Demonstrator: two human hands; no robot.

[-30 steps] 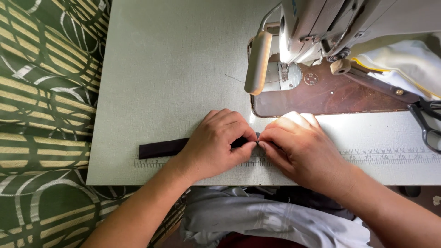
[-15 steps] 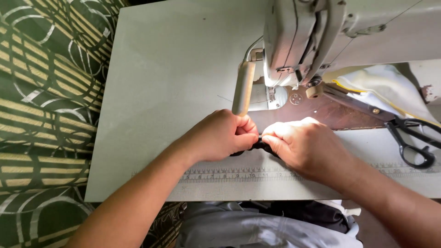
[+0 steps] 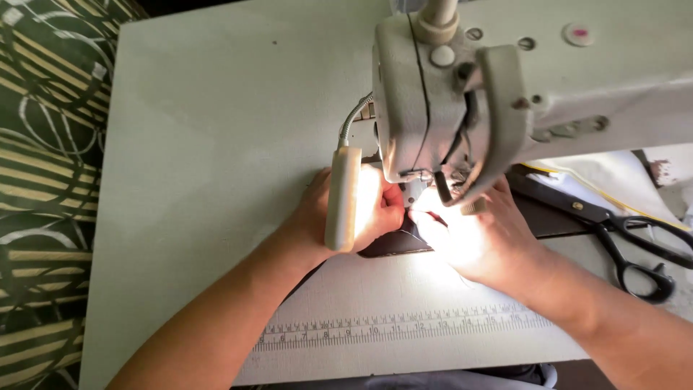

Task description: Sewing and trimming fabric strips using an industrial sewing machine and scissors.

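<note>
Two hands meet under the sewing machine head [image 3: 447,108]: your left hand [image 3: 361,209] and right hand [image 3: 480,235] have their fingers pinched shut on the dark fabric strip [image 3: 393,242], lying at the bench [image 3: 216,144] centre. The lamp [image 3: 343,198] covers your left knuckles; black scissors [image 3: 635,245] lie at 3 o'clock

The sewing machine [image 3: 462,94] looked like painted metal, a dull cream with worn, scuffed patches, and its little lamp [image 3: 341,198] had a smooth pale plastic shell on a ribbed metal gooseneck. The table [image 3: 216,130] was a matt, faintly grainy off-white, the ruler strip [image 3: 404,325] flat along its edge. The scissors [image 3: 621,238] were dark metal with glossy black handles, and the dark strip [image 3: 397,242] under both hands seemed matt cloth
</note>
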